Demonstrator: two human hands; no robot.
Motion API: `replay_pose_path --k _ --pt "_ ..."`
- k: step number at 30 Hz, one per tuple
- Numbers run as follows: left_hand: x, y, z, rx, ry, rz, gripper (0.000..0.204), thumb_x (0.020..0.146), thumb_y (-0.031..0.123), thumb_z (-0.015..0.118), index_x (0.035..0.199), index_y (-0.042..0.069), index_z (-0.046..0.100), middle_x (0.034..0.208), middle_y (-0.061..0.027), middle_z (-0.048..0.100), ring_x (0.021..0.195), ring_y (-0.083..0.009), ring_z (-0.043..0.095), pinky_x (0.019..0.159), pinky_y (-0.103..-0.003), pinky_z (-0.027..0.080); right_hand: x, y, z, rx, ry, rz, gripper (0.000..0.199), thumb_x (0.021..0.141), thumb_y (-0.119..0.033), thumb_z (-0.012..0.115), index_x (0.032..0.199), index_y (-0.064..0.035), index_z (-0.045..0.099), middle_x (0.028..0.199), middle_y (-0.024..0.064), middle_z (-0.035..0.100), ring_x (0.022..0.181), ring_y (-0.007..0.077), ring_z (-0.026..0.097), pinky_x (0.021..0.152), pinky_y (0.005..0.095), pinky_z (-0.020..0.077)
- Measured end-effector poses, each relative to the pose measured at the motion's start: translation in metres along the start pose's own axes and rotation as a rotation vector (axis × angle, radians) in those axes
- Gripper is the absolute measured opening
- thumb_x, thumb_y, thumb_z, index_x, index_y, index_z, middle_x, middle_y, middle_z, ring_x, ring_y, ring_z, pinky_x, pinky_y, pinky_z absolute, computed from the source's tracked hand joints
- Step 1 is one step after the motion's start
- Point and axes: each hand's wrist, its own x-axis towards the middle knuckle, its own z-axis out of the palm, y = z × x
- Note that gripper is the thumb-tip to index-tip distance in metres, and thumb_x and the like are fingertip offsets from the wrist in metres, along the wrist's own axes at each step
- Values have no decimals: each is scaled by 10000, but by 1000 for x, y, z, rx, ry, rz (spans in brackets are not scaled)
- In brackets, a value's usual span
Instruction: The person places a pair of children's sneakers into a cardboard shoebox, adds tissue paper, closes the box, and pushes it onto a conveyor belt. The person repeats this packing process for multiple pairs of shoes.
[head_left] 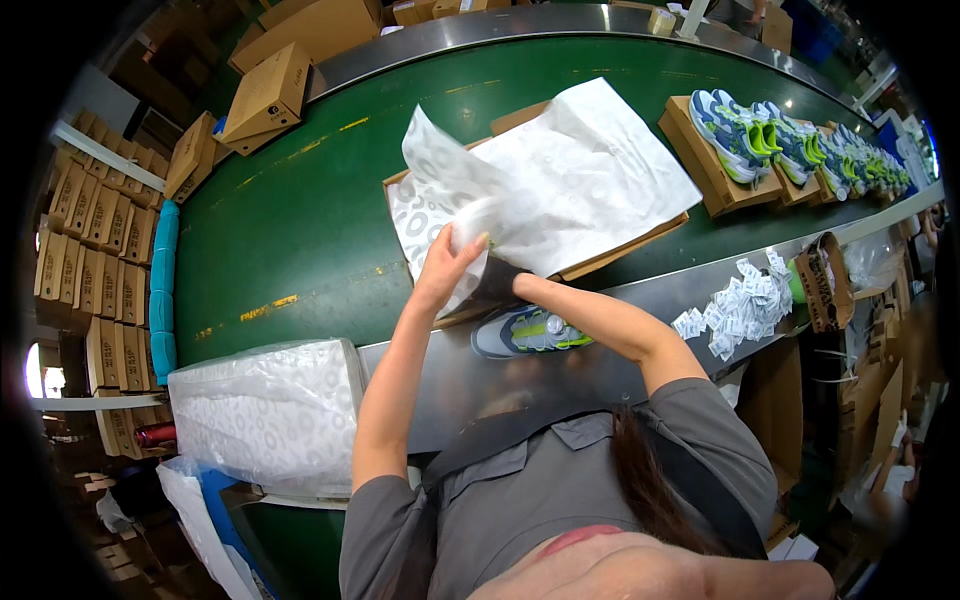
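Observation:
White tissue paper printed with pale grey rings (580,160) spreads over an open cardboard shoebox (625,247) in front of me. My left hand (447,265) is closed on the near left part of this paper, which is blurred and lifted into a peak. Close beside it, my right hand (495,283) reaches under the paper at the box's near side. It looks dark, as if gloved, and its fingers are hidden. A grey, blue and lime sneaker (530,331) lies on the metal edge, below my right wrist.
Several sneakers (735,135) stand on boxes along the green belt (300,230) at right. White sachets (745,305) are heaped on the metal ledge. A plastic-wrapped stack of tissue paper (270,410) sits near left. Shoeboxes (265,98) stand at far left and fill racks (100,210).

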Motion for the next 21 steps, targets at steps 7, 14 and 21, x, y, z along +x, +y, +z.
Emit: replay_pose_path --k 7,14,21 --pt "23 -73 -33 537 100 -13 474 802 420 563 1124 74 528 1258 -166 423 1053 -290 499 812 -462 416 -74 5 -69 -920 232 185 302 759 -321 511 969 -120 595 1113 157 500 1125 265 403 868 572 273" --pt "23 -81 22 1510 -347 75 457 684 404 638 1053 137 605 1282 -118 395 1248 -295 279 941 -638 171 -145 59 -104 -718 714 120 314 758 -264 590 998 -64 560 1163 152 485 1046 301 472 892 499 307" --pt "-8 -56 24 710 -50 133 483 660 358 700 993 24 597 1089 -135 540 1090 -273 463 973 -427 301 -216 57 -68 -101 818 406 232 830 -205 560 969 -19 546 831 82 573 772 199 545 703 311 439"
